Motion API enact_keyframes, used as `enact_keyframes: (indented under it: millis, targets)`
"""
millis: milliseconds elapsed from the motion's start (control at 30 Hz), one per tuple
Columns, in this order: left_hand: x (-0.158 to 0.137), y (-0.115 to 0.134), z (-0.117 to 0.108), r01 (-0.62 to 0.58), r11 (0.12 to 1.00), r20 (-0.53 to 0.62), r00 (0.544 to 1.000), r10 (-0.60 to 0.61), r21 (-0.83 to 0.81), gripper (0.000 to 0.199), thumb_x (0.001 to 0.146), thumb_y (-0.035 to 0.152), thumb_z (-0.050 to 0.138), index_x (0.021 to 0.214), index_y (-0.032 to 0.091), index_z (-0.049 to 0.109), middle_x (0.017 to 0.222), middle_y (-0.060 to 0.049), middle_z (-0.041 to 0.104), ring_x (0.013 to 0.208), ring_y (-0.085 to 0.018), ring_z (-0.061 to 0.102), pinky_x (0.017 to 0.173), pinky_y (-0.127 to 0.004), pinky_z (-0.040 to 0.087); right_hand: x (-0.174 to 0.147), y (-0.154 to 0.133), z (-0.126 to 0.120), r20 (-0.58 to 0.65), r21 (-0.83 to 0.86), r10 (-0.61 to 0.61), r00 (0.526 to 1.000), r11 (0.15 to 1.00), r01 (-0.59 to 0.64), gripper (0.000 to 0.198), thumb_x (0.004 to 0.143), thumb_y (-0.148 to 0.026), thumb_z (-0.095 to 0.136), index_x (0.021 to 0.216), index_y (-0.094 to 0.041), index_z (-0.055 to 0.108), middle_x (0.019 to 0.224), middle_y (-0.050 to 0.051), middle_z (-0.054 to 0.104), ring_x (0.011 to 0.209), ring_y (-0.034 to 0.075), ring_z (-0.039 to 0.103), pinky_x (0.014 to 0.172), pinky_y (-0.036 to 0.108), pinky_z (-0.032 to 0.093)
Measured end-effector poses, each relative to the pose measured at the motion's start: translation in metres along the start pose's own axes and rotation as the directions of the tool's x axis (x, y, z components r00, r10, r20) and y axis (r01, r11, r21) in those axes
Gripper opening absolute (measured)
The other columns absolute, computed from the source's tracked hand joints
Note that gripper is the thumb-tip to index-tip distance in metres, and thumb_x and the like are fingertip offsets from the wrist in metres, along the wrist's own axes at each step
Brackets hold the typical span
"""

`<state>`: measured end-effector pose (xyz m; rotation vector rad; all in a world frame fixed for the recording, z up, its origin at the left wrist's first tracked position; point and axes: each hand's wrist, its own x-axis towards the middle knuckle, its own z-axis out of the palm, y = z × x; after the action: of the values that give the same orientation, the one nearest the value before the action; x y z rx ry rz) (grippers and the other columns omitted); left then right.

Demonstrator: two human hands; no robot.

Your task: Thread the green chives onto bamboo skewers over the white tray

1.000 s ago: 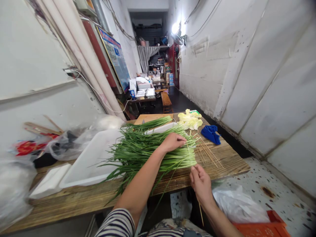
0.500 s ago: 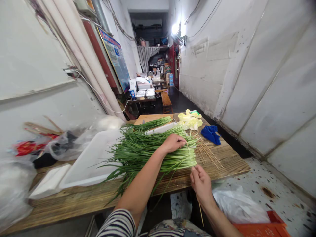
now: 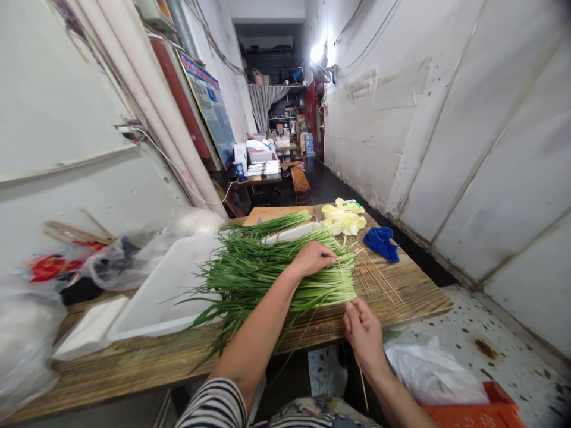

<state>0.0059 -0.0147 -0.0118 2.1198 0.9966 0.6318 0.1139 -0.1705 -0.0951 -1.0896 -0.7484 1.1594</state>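
A thick row of green chives (image 3: 267,270) lies across the table, with pale stalk ends to the right. My left hand (image 3: 314,258) rests over them, its fingers pinched at the pale stalks; the exact grip is partly hidden. At the near end of the row, my right hand (image 3: 364,336) is closed on a thin bamboo skewer (image 3: 363,386), whose lower end hangs below the fist. Several loose bamboo skewers (image 3: 377,276) lie on the wood just right of the stalk ends.
On the wooden table (image 3: 423,300) are a white plastic tray (image 3: 154,303), a cutting board (image 3: 256,215), yellow-green leaves (image 3: 343,221) and a blue cloth (image 3: 382,244). Plastic bags (image 3: 120,261) crowd the left. An orange crate (image 3: 482,410) holds a white bag (image 3: 435,371) at lower right.
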Motion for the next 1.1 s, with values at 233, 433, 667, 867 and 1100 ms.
enact_keyframes:
  millis: [233,433,667,867,1100]
  targets:
    - [-0.0015,0.0044,-0.0011,0.038,0.999,-0.024,0.999,-0.038,0.022,0.021,0.07,0.025,0.061,0.081,0.013,0.074,0.069,-0.003,0.071,0.066,-0.014,0.063,0.064,-0.02,0.045,0.0002,0.0008,-0.0005,0.009,0.019,0.011,1.0,1.0,-0.011,0.035,0.078,-0.052,0.058,0.072,-0.021,0.043,0.048,-0.011,0.025,0.039,0.005,0.017,0.034,0.017,0.013]
    - [-0.0014,0.0041,-0.0001,0.059,0.998,-0.027,0.998,-0.059,0.001,0.022,0.069,0.024,0.062,0.083,0.012,0.074,0.07,-0.004,0.072,0.066,-0.015,0.063,0.063,-0.021,0.046,-0.0006,0.0002,-0.0004,0.005,0.011,0.002,1.0,1.0,-0.002,0.035,0.078,-0.052,0.059,0.074,-0.02,0.045,0.049,-0.011,0.025,0.039,0.005,0.017,0.034,0.017,0.013]
    - [-0.0022,0.0019,0.0021,0.05,0.999,-0.037,0.998,-0.05,-0.014,0.023,0.069,0.024,0.061,0.084,0.011,0.074,0.071,-0.006,0.072,0.066,-0.015,0.064,0.064,-0.021,0.046,-0.0015,-0.0002,-0.0005,0.004,-0.006,-0.007,1.0,1.0,0.007,0.034,0.08,-0.05,0.057,0.07,-0.02,0.043,0.048,-0.011,0.026,0.04,0.005,0.018,0.035,0.017,0.014]
    - [-0.0025,0.0027,0.0027,0.061,0.998,-0.068,0.996,-0.06,0.006,0.022,0.068,0.023,0.063,0.084,0.012,0.074,0.077,-0.005,0.073,0.071,-0.015,0.065,0.065,-0.021,0.046,-0.0021,-0.001,0.0009,0.014,0.028,-0.01,1.0,1.0,0.01,0.032,0.08,-0.049,0.058,0.073,-0.021,0.044,0.049,-0.011,0.024,0.041,0.006,0.016,0.035,0.017,0.012]
    - [-0.0022,0.0017,0.0017,0.037,0.998,-0.054,0.998,-0.035,0.044,0.021,0.068,0.025,0.065,0.083,0.013,0.075,0.078,-0.005,0.073,0.071,-0.015,0.065,0.067,-0.02,0.046,-0.0015,0.0034,-0.001,-0.001,-0.016,-0.012,1.0,1.0,0.012,0.032,0.081,-0.049,0.056,0.073,-0.021,0.043,0.049,-0.011,0.025,0.041,0.006,0.017,0.036,0.017,0.014]
